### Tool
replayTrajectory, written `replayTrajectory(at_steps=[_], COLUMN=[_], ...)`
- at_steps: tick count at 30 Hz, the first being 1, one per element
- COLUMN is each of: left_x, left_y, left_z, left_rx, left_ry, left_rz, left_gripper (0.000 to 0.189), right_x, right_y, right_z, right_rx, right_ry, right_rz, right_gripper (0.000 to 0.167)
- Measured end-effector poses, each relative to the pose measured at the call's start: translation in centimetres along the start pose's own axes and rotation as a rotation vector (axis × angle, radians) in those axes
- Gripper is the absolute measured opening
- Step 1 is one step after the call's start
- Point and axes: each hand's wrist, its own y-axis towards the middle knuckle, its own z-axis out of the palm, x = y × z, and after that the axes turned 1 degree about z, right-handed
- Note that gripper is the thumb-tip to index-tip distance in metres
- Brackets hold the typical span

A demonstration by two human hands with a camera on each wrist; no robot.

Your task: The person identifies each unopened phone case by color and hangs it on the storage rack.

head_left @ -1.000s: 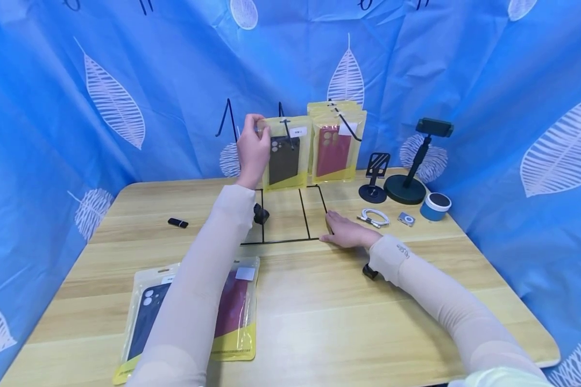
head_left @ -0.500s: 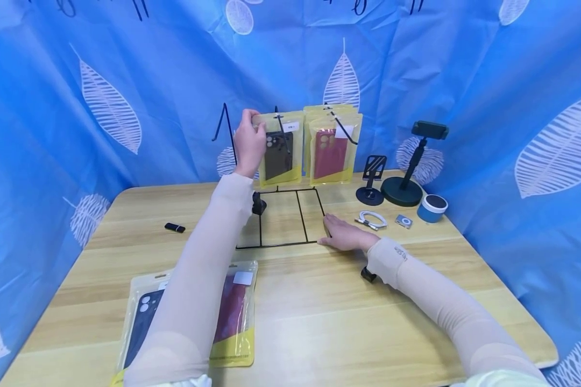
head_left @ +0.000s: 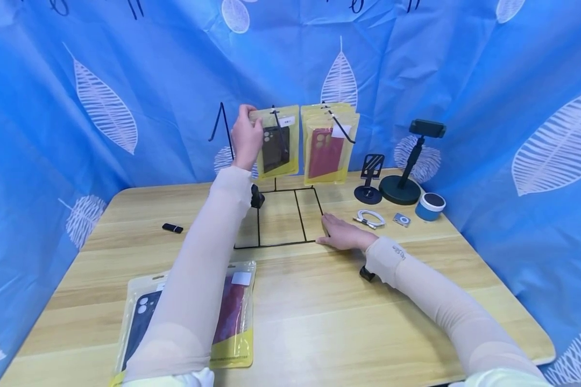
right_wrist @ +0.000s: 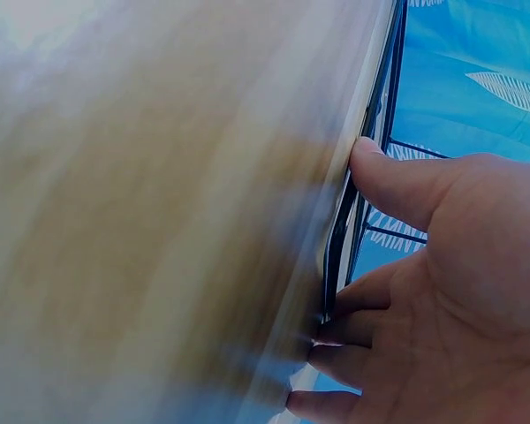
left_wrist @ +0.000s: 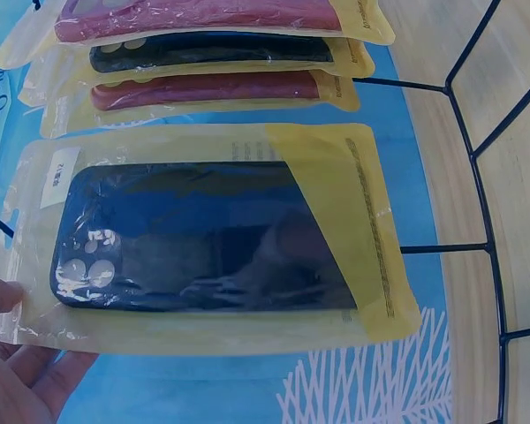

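At the upper left corner of a clear-and-yellow pouch [head_left: 275, 148] with a black phone case inside, my left hand [head_left: 247, 141] pinches its edge. The pouch hangs on the middle hook of a black wire display rack [head_left: 300, 217], close to the upright. In the left wrist view the phone case pouch [left_wrist: 203, 234] shows its white label, with thumb and fingers [left_wrist: 57, 380] at its edge. A pouch with a red case [head_left: 326, 156] hangs from the right hook, others behind it. My right hand [head_left: 344, 234] rests over the rack base's front right corner, thumb [right_wrist: 384, 177] against the wire.
Two more pouches, one with a dark phone case [head_left: 140, 322] and one with a red case [head_left: 232, 317], lie front left. A black stick [head_left: 172, 228] lies left. At right stand phone stands [head_left: 399, 189], a white cable [head_left: 369, 219], a small square player [head_left: 402, 219] and a blue jar-like thing [head_left: 430, 207].
My left hand has slid the black phone case pouch back along the middle hook, toward the rack's upright. The right hand keeps its place on the base. The head view has shifted slightly.
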Motion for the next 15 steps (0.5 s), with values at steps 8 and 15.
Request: replayTrajectory(at_steps=[8, 15], left_x=[-0.3, -0.4], left_y=[-0.8, -5.3], left_z=[-1.1, -4.0], left_rx=[0.031, 0.108], left_ry=[0.013, 0.088], left_rz=[0.037, 0.199], left_gripper=[0.059, 0.075], right_x=[0.1, 0.3], right_y=[0.0, 0.1], right_z=[-0.2, -0.1], right_rx=[0.003, 0.006], right_ry=[0.007, 0.015], right_rz=[0.016, 0.011], right_gripper=[0.083, 0.083])
